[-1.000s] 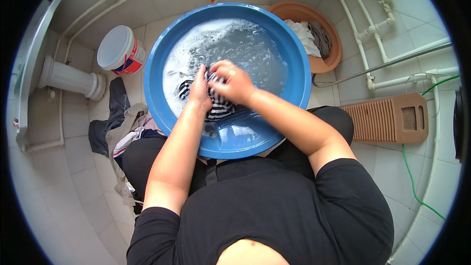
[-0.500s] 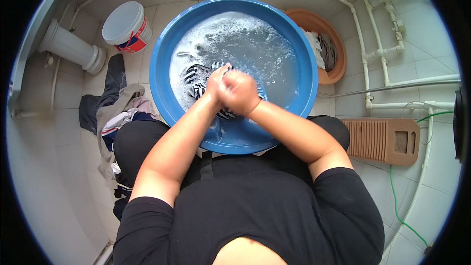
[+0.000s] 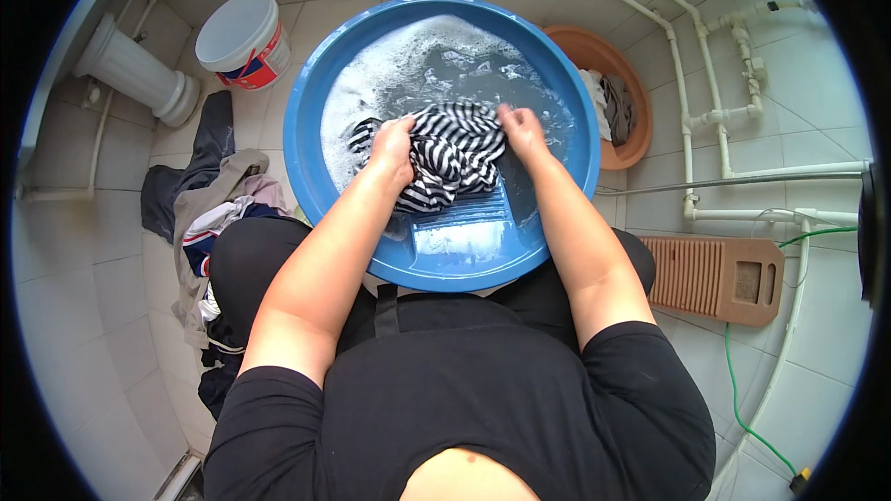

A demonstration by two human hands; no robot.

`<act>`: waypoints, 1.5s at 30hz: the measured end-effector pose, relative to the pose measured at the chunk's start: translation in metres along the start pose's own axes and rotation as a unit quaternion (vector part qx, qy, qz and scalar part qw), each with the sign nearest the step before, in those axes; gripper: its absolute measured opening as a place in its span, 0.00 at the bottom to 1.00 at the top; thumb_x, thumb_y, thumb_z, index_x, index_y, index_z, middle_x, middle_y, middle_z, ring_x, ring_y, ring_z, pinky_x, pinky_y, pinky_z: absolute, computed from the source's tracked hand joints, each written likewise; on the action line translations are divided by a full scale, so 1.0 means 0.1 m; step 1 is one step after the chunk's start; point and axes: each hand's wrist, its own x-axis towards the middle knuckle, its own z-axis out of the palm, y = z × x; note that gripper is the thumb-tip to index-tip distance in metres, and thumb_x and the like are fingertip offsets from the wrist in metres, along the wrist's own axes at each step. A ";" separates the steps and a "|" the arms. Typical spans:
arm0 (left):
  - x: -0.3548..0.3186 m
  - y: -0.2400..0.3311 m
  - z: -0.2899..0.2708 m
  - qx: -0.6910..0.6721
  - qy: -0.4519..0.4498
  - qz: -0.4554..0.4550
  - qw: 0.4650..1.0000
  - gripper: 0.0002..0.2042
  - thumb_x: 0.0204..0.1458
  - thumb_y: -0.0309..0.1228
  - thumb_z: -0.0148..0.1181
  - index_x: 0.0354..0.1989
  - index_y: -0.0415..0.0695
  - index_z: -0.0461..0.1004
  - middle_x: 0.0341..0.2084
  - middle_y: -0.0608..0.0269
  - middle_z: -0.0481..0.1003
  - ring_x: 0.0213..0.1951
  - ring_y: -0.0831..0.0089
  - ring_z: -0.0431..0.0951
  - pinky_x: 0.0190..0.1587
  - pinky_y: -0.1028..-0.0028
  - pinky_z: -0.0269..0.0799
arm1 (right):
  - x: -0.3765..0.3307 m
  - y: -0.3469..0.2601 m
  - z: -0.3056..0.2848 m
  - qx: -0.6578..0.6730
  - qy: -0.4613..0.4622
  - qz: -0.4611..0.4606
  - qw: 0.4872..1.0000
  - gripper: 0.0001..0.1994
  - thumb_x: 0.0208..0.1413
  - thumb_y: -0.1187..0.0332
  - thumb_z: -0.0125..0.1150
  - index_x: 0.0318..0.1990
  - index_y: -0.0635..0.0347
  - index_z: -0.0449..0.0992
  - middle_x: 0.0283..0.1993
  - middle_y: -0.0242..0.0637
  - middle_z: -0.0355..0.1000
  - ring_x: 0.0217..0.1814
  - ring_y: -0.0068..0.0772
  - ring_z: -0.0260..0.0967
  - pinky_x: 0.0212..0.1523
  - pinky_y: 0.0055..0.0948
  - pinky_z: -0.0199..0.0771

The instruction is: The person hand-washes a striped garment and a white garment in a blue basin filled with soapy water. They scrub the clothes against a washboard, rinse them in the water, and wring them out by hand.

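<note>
A black-and-white striped garment (image 3: pixel 450 153) lies spread between my hands, partly in the soapy water of a large blue tub (image 3: pixel 302 162). My left hand (image 3: pixel 393 150) grips its left side, fingers closed on the cloth. At the garment's upper right edge, my right hand (image 3: pixel 522 130) pinches the fabric; its fingertips are slightly blurred. Below the cloth shows the blue ribbed washboard (image 3: pixel 464 234) of the tub, its upper part covered by the garment. White foam (image 3: pixel 371 74) floats along the left and far side of the water.
A white bucket (image 3: pixel 237 32) stands far left, near a white pedestal (image 3: pixel 139 74). Clothes (image 3: pixel 223 195) are heaped on the floor at left. An orange basin (image 3: pixel 640 121) with cloth sits behind right. A brown washboard (image 3: pixel 715 278), pipes (image 3: pixel 729 121) and a green cable (image 3: pixel 738 390) are at right.
My hands, close together over the cloth before, have moved apart. The striped garment is now stretched out between them, and the tub's ribbed board shows more.
</note>
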 end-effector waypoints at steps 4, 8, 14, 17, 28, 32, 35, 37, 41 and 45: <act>-0.10 -0.02 0.07 0.047 0.053 0.083 0.994 0.07 0.52 0.27 0.48 0.34 0.35 0.67 0.31 0.52 0.72 0.33 0.64 0.75 0.37 0.67 0.73 | 0.11 0.31 -0.10 -0.044 -0.157 0.155 0.974 0.33 0.41 0.42 0.57 0.43 0.67 0.72 0.47 0.55 0.67 0.54 0.50 0.63 0.52 0.36 0.62; 0.04 -0.07 -0.08 -0.035 -0.057 0.078 0.995 0.09 0.51 0.31 0.51 0.35 0.38 0.69 0.34 0.55 0.73 0.36 0.65 0.74 0.42 0.66 0.71 | -0.15 -0.37 -0.02 -0.117 -0.023 -0.045 0.992 0.29 0.40 0.47 0.60 0.38 0.70 0.74 0.45 0.51 0.68 0.48 0.46 0.66 0.50 0.35 0.64; -0.30 0.16 0.04 -0.080 -0.173 -0.103 0.976 0.19 0.50 0.47 0.52 0.36 0.42 0.71 0.32 0.59 0.74 0.37 0.66 0.74 0.43 0.65 0.70 | -0.98 -1.34 0.24 0.098 -0.061 -0.352 0.929 0.11 0.39 0.63 0.64 0.27 0.60 0.72 0.35 0.39 0.69 0.37 0.40 0.67 0.37 0.30 0.69; -0.10 0.00 -0.13 0.070 -0.206 0.129 0.967 0.18 0.52 0.38 0.52 0.48 0.41 0.64 0.34 0.61 0.72 0.36 0.69 0.73 0.40 0.69 0.70 | -1.27 -1.62 0.14 0.062 -0.074 -0.483 0.870 0.11 0.39 0.61 0.62 0.22 0.57 0.70 0.33 0.35 0.68 0.35 0.37 0.68 0.34 0.31 0.69; -0.21 -0.16 -0.01 -0.022 -0.194 0.024 0.980 0.08 0.55 0.37 0.46 0.28 0.47 0.66 0.18 0.66 0.68 0.23 0.75 0.70 0.26 0.73 0.66 | -1.23 -1.41 0.25 0.011 0.002 -0.403 0.915 0.09 0.39 0.63 0.58 0.15 0.55 0.69 0.21 0.38 0.68 0.24 0.42 0.68 0.24 0.34 0.68; -0.13 -0.10 -0.10 0.022 -0.138 -0.132 0.981 0.19 0.55 0.48 0.44 0.18 0.49 0.66 0.17 0.66 0.69 0.19 0.73 0.69 0.22 0.72 0.64 | -1.31 -1.46 0.23 0.032 -0.044 -0.459 0.887 0.08 0.40 0.64 0.57 0.16 0.54 0.69 0.21 0.39 0.67 0.24 0.41 0.67 0.24 0.34 0.67; -0.49 -0.13 0.33 0.086 -0.048 0.062 0.993 0.20 0.55 0.49 0.44 0.33 0.43 0.72 0.29 0.62 0.74 0.32 0.73 0.73 0.36 0.73 0.69 | -0.82 -1.12 0.18 0.048 0.044 -0.260 0.963 0.12 0.45 0.59 0.55 0.21 0.58 0.73 0.24 0.42 0.69 0.27 0.46 0.68 0.27 0.36 0.68; -0.29 -0.25 0.20 0.098 -0.093 0.006 0.991 0.23 0.54 0.48 0.47 0.46 0.39 0.67 0.40 0.61 0.72 0.42 0.72 0.71 0.47 0.72 0.66 | -0.44 -0.80 0.11 0.089 0.061 -0.066 0.992 0.18 0.51 0.53 0.53 0.23 0.60 0.73 0.25 0.43 0.71 0.27 0.42 0.69 0.29 0.36 0.68; -0.39 -0.05 0.26 -0.013 -0.087 0.014 0.996 0.14 0.50 0.33 0.56 0.39 0.36 0.67 0.34 0.52 0.74 0.35 0.64 0.76 0.37 0.65 0.74 | -0.02 -0.22 -0.09 0.098 0.102 0.027 0.990 0.26 0.49 0.45 0.54 0.30 0.66 0.70 0.30 0.45 0.72 0.32 0.39 0.68 0.37 0.34 0.66; -0.07 -0.07 0.03 -0.040 -0.016 -0.021 0.999 0.14 0.49 0.24 0.52 0.44 0.33 0.62 0.35 0.49 0.72 0.35 0.61 0.75 0.37 0.63 0.75 | -0.18 -0.36 -0.20 -0.101 -0.193 0.042 0.975 0.32 0.44 0.42 0.55 0.45 0.66 0.71 0.47 0.53 0.68 0.51 0.45 0.66 0.50 0.35 0.63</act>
